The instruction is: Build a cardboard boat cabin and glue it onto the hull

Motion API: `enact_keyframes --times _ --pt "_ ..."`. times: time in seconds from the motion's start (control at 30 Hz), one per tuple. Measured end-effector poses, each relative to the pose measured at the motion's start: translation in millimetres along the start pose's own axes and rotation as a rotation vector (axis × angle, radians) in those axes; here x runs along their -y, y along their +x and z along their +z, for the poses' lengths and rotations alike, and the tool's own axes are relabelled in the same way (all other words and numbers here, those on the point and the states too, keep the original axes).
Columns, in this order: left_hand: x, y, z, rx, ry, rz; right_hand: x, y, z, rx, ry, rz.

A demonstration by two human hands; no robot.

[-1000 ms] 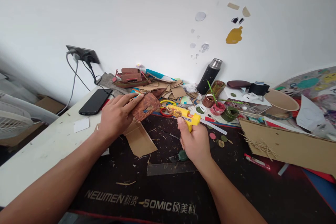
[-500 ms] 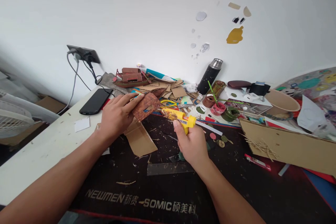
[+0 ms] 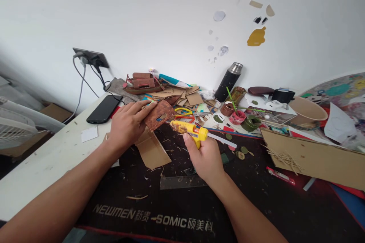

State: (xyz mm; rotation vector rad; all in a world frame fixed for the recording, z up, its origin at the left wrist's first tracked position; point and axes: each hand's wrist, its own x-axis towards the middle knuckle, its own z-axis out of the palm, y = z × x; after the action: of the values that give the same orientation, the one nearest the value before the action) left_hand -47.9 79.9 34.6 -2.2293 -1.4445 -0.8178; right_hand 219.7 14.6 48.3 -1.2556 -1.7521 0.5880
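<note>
My left hand (image 3: 128, 123) grips a reddish-brown painted cardboard piece (image 3: 159, 115) with a small rectangular cut-out, holding it tilted above the mat. Its fingers lie over the piece's upper left edge, and the thumb is mostly hidden. In my right hand (image 3: 207, 157) is a yellow hot glue gun (image 3: 189, 129), its front stained brown, with a clear glue stick (image 3: 221, 140) jutting from the back. The nozzle points left, close to the lower right edge of the painted piece; whether they touch I cannot tell. Below the piece lies a bare cardboard strip (image 3: 152, 150).
Behind my hands are a brown model boat (image 3: 142, 83), cardboard scraps (image 3: 195, 98), yellow-handled scissors (image 3: 184, 112), paint jars (image 3: 238, 117) and a black flask (image 3: 229, 82). A phone (image 3: 104, 109) lies left. At right, thin sticks (image 3: 285, 159) rest against a cardboard panel (image 3: 316, 157).
The glue gun has moved slightly left and down along the painted piece's edge, with my right hand. My left hand and the painted piece have stayed almost still.
</note>
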Motion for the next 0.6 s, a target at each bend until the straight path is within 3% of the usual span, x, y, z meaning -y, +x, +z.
enact_keyframes --times 0.6 --pt "-4.2 1.8 -0.6 0.012 0.028 0.049 4.7 -4.6 4.2 0.074 -0.023 -0.009"
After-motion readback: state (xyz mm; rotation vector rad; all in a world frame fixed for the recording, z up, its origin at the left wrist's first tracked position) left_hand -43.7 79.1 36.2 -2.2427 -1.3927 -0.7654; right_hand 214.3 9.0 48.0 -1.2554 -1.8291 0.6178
